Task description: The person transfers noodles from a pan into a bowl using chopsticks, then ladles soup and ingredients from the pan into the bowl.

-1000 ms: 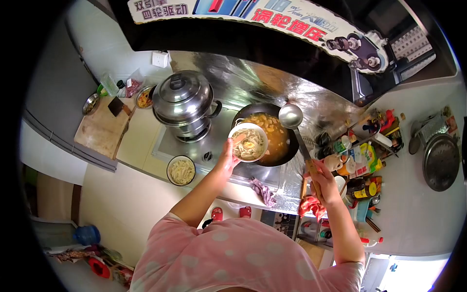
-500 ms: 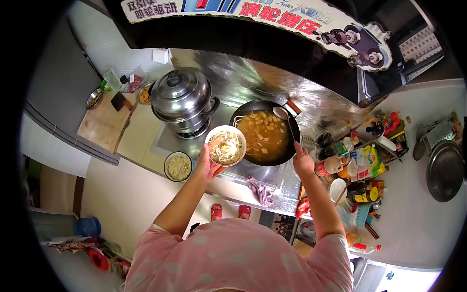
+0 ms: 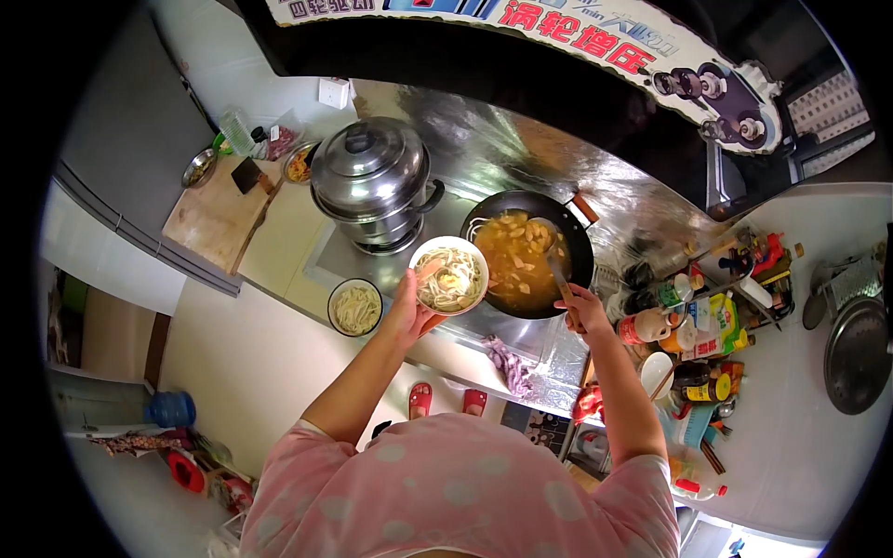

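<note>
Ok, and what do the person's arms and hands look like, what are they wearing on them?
The left hand and right hand are ungloved, and the forearms bare. Loose pink sleeves end near the elbows, part of a pink top with pale round spots.

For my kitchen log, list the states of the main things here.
Left hand: holding noodle bowl
Noodle bowl: filled, held up
Right hand: gripping ladle
Ladle: head in wok
Wok: uncovered, holding soup
Steel pot: lid on
Dark-rimmed bowl: filled, set down
Cleaver: lying on cutting board
Purple cloth: crumpled
</note>
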A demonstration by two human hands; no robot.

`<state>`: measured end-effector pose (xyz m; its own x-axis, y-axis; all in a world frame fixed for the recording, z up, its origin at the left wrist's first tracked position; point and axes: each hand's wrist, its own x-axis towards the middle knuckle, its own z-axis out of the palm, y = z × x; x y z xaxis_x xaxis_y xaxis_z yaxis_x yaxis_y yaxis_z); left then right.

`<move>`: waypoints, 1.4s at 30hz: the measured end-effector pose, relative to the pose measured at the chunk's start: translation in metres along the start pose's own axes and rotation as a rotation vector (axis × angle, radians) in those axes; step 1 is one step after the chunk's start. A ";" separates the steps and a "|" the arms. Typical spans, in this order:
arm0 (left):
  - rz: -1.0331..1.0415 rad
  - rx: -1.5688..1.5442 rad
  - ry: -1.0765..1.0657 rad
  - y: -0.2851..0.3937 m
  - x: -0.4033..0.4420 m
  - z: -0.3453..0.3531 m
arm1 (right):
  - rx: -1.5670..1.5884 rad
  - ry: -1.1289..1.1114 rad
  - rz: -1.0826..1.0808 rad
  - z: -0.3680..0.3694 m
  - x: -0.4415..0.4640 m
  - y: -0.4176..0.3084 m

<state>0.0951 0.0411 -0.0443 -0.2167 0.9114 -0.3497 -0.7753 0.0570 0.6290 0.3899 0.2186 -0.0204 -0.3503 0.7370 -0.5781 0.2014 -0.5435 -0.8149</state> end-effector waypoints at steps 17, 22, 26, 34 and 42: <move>-0.070 0.083 0.066 -0.023 0.025 0.001 | 0.055 -0.104 0.126 -0.016 -0.079 -0.056; -0.031 0.104 0.056 -0.026 0.033 0.012 | 0.091 -0.101 0.112 -0.014 -0.118 -0.086; -0.050 0.144 0.115 -0.030 0.041 0.022 | 0.032 -0.143 0.059 -0.010 -0.146 -0.112; 0.008 0.141 0.003 -0.043 0.071 0.027 | -0.017 -0.246 0.022 0.013 -0.187 -0.143; -0.043 0.147 -0.007 -0.042 0.074 0.040 | -0.047 -0.305 0.073 0.033 -0.185 -0.124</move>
<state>0.1360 0.1224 -0.0687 -0.1802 0.9097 -0.3741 -0.6886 0.1549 0.7084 0.3990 0.1364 0.1886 -0.5901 0.5387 -0.6014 0.2754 -0.5659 -0.7771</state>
